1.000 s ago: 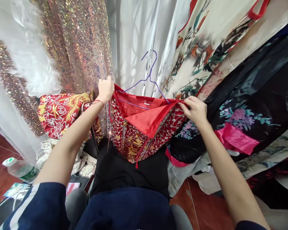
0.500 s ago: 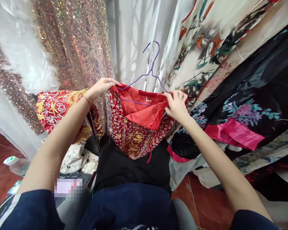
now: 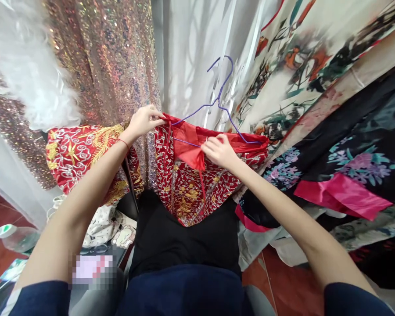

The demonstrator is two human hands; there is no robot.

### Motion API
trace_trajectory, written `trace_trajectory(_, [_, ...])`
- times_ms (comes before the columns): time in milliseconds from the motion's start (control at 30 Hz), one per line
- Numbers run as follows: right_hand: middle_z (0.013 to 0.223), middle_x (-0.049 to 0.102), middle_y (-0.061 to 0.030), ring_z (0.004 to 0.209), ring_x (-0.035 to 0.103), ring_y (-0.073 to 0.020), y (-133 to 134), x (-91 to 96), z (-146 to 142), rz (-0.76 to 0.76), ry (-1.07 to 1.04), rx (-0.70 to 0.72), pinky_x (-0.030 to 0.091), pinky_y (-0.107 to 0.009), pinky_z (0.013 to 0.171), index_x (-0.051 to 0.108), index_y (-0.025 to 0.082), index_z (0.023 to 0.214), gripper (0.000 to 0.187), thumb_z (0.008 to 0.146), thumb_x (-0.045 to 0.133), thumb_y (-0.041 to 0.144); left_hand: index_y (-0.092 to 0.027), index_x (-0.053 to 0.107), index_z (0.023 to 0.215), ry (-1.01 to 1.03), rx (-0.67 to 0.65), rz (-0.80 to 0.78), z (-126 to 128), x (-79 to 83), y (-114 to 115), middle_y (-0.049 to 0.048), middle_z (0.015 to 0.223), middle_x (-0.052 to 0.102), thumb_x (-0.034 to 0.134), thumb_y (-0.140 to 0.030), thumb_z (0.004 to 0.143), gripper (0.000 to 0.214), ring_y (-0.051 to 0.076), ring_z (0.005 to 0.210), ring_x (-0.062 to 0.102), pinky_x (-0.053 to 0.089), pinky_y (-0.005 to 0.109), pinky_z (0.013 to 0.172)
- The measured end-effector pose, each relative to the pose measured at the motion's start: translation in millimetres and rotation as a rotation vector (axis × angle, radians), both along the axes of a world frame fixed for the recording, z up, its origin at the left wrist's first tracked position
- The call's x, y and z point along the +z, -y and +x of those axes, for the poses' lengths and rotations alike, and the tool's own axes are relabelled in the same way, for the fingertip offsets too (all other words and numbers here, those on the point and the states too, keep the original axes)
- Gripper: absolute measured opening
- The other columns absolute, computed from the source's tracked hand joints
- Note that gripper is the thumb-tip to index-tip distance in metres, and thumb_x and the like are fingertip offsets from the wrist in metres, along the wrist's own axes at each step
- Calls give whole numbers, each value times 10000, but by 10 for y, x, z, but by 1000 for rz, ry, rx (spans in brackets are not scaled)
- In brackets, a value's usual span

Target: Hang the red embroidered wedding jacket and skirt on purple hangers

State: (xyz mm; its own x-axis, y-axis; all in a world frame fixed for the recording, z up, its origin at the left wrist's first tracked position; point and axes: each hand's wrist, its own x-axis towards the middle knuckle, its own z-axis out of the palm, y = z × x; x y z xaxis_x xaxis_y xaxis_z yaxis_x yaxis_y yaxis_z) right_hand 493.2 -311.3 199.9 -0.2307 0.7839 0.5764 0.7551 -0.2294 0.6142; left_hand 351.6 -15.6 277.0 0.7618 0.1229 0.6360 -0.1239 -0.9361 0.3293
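A red embroidered garment [image 3: 184, 193] with gold and silver patterns rests against my lap, its plain red lining showing at the top. Inside it sits a purple wire hanger [image 3: 219, 94], hook pointing up. My left hand [image 3: 147, 119] pinches the garment's upper left corner, beside the hanger's left arm. Lower and nearer the middle, my right hand [image 3: 219, 151] is closed on the folded-over red edge. A thin red cord hangs below that fold. The hanger's right arm lies along the garment's upper right edge, with no hand on it.
Sequined fabric [image 3: 118, 57] and white feathery trim [image 3: 36, 83] hang at left. Another red and gold embroidered piece [image 3: 82, 153] lies beside my left forearm. Black floral cloth [image 3: 342, 149] with a pink band [image 3: 342, 197] hangs at right. A clear bottle [image 3: 19, 237] stands lower left.
My right hand has moved left from the garment's upper right corner to the folded edge near the middle. The fold is drawn leftward. My left hand stays at the left corner.
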Motion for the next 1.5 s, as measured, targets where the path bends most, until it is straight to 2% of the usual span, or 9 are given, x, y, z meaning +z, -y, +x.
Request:
trace_trajectory(133, [863, 679, -122, 824, 609, -237, -356, 222, 96, 294, -326, -184, 434, -386, 774, 595, 101, 1115, 339, 958, 297, 143, -191, 699, 974, 68, -115, 28, 187, -98, 34, 70, 1020, 676, 553, -398, 936, 256, 207, 997, 610, 471, 360, 931])
trace_trajectory(333, [832, 687, -117, 733, 612, -226, -524, 305, -36, 147, -349, -184, 390, -320, 612, 599, 91, 1116, 419, 992, 413, 445, -201, 613, 961, 48, -131, 20, 143, -214, 232, 22, 810, 656, 438, -396, 1004, 265, 155, 746, 576, 436, 273, 750])
trace_trajectory(433, [851, 680, -107, 758, 595, -210, -599, 371, -155, 104, -318, -148, 385, -319, 637, 631, 143, 988, 371, 1041, 336, 361, -209, 595, 973, 66, -159, 22, 74, -235, 269, 14, 797, 644, 431, -411, 1012, 263, 152, 730, 572, 424, 266, 726])
trace_trajectory(667, [1161, 641, -133, 1082, 549, -279, -879, 664, -213, 312, -268, -7, 411, -454, 905, 646, 211, 954, 291, 1032, 382, 308, -216, 546, 940, 151, -86, -38, 24, -175, 333, 18, 792, 611, 398, -408, 1030, 259, 160, 739, 574, 444, 287, 743])
trace_trajectory(767, [1030, 667, -109, 966, 571, -244, -915, 682, -155, 218, -300, 18, 413, -453, 913, 637, 204, 1002, 306, 1041, 355, 316, -211, 559, 982, 105, -71, -54, 3, -128, 395, 29, 828, 633, 406, -402, 1023, 248, 170, 771, 595, 449, 292, 768])
trace_trajectory(1000, [861, 650, -89, 836, 554, -213, -911, 485, -39, 198, -323, -38, 407, -429, 941, 621, 158, 1031, 422, 1067, 233, 317, -206, 683, 857, -88, -5, -107, 42, -215, 691, 9, 757, 667, 384, -590, 977, 501, 178, 744, 601, 408, 284, 718])
trace_trajectory(1300, [966, 670, -97, 970, 589, -232, -910, 378, -145, 311, -477, 65, 389, -473, 1070, 621, 189, 1045, 315, 1035, 318, 276, -299, 740, 1008, -89, 155, 21, 41, -370, 815, -1, 894, 750, 536, -528, 912, 321, 232, 901, 674, 405, 283, 748])
trace_trajectory(1400, [1236, 614, -146, 1219, 524, -277, -808, 78, -400, 520, -549, 49, 327, -523, 1121, 612, 197, 1125, 271, 991, 384, 259, -299, 746, 1003, -78, 207, 42, 13, -374, 853, 10, 908, 763, 548, -462, 907, 273, 231, 890, 676, 390, 280, 715])
trace_trajectory(1500, [1155, 601, -165, 1188, 534, -289, -762, -382, -736, 796, -763, -20, 376, -520, 1063, 603, 188, 1060, 240, 950, 397, 243, -301, 751, 980, -60, 198, 52, -15, -387, 877, 8, 875, 758, 563, -447, 898, 251, 219, 839, 668, 367, 279, 676])
